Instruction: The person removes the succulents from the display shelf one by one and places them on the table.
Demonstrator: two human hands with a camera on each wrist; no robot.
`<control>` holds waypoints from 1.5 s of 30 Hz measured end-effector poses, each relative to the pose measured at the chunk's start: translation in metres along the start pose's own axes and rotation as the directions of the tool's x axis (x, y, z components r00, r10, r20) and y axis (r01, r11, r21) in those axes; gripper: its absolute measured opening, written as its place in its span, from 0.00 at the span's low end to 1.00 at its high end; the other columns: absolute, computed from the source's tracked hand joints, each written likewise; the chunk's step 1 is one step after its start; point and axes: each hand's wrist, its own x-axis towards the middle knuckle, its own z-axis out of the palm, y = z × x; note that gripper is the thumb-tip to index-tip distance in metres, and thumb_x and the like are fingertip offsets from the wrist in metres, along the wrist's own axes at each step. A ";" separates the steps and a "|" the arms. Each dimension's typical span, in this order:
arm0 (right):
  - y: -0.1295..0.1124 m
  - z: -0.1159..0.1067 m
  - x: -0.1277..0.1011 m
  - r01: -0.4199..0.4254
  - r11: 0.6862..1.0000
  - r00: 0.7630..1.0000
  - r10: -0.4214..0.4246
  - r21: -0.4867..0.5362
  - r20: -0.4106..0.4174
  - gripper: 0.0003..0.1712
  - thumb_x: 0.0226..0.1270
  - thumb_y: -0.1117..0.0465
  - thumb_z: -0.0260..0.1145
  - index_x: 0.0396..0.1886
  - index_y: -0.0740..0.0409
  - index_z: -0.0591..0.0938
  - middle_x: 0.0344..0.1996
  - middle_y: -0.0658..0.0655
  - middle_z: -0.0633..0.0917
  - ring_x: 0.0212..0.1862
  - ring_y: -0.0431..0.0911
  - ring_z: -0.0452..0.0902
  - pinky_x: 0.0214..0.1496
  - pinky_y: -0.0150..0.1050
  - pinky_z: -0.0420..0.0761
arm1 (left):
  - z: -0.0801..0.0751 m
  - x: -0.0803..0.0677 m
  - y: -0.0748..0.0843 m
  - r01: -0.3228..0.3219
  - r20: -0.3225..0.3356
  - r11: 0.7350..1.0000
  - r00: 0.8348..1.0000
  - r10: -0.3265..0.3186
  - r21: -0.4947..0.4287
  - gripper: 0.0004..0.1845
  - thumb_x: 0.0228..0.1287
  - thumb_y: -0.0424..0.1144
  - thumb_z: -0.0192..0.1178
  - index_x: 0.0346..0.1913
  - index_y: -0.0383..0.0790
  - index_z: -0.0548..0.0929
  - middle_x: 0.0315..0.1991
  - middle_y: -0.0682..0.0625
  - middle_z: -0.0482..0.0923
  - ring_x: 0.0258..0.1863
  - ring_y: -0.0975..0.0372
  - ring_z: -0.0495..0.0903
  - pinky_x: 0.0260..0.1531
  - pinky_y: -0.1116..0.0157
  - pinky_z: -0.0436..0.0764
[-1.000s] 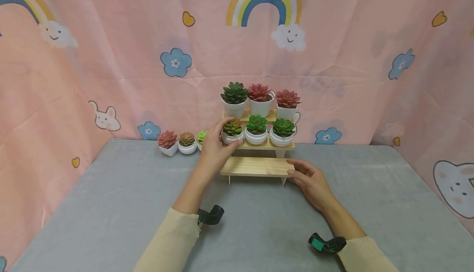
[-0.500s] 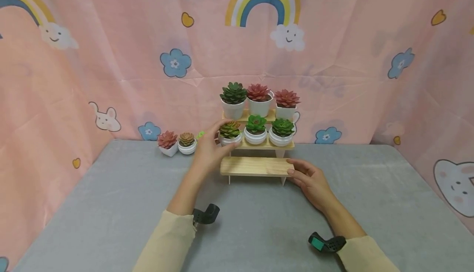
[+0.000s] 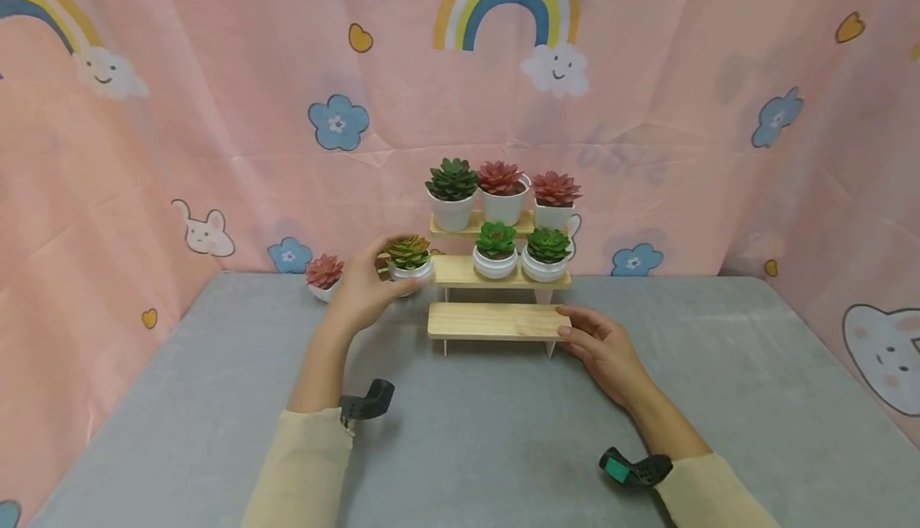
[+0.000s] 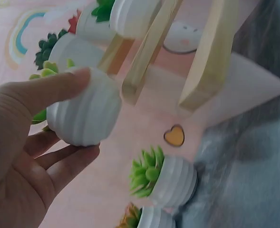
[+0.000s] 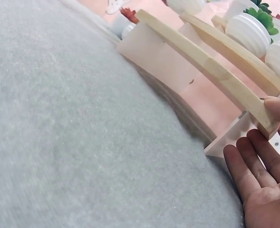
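Left hand (image 3: 362,287) pinches the yellow-green succulent (image 3: 409,258), left of frame centre, just beside the left end of the middle shelf (image 3: 453,270), long axis left-right. Right hand (image 3: 602,354), farther from it, grips the bottom shelf (image 3: 496,320) at its right end.

Smooth wooden shelves (image 3: 496,320), ridged matt pot (image 4: 90,114)

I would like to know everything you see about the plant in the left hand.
The potted succulent has yellow-green, reddish leaves in a rounded white pot with ridges, plastic or ceramic by its look. It is roughly upright, held off the table by the left hand, whose thumb and fingers grip the pot. The head view shows it just left of the middle shelf.
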 end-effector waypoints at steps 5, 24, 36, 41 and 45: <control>0.001 -0.001 0.000 0.003 1.000 1.000 -0.003 -0.005 0.000 0.30 0.75 0.60 0.63 0.69 0.72 0.68 0.59 0.51 0.75 0.56 0.33 0.77 0.55 0.27 0.82 | -0.006 0.000 -0.009 -0.004 0.026 1.000 1.000 0.004 0.011 0.34 0.56 0.38 0.76 0.66 0.51 0.77 0.61 0.47 0.80 0.59 0.48 0.79 0.59 0.47 0.80; 0.004 -0.001 0.001 0.012 1.000 1.000 -0.012 0.013 0.008 0.29 0.74 0.61 0.64 0.68 0.71 0.70 0.58 0.50 0.75 0.56 0.34 0.77 0.55 0.27 0.82 | -0.004 -0.001 -0.037 0.021 0.149 0.999 0.988 -0.028 0.047 0.32 0.51 0.38 0.79 0.61 0.49 0.80 0.57 0.48 0.78 0.59 0.52 0.76 0.63 0.50 0.78; 0.003 -0.002 0.001 -0.002 1.000 1.000 0.002 -0.003 0.001 0.31 0.75 0.60 0.63 0.69 0.72 0.69 0.65 0.60 0.71 0.57 0.33 0.76 0.55 0.26 0.82 | -0.004 0.000 -0.040 0.055 0.195 0.995 0.978 -0.071 0.087 0.34 0.51 0.40 0.79 0.62 0.50 0.78 0.60 0.46 0.78 0.58 0.50 0.77 0.60 0.49 0.79; 0.002 -0.002 0.001 -0.001 1.000 1.000 0.001 -0.005 0.004 0.31 0.75 0.60 0.63 0.70 0.72 0.68 0.65 0.59 0.71 0.56 0.33 0.76 0.55 0.26 0.82 | -0.002 0.000 -0.043 0.076 0.222 0.993 0.970 -0.095 0.093 0.35 0.51 0.38 0.78 0.63 0.49 0.76 0.63 0.46 0.78 0.62 0.49 0.77 0.64 0.48 0.76; 0.002 -0.002 0.000 0.002 1.000 1.000 -0.002 -0.005 0.004 0.30 0.75 0.60 0.63 0.69 0.72 0.69 0.62 0.55 0.73 0.56 0.33 0.76 0.55 0.27 0.82 | 0.000 0.001 -0.044 0.069 0.211 0.993 0.973 -0.089 0.100 0.34 0.51 0.38 0.78 0.63 0.49 0.77 0.63 0.46 0.78 0.62 0.49 0.76 0.65 0.47 0.76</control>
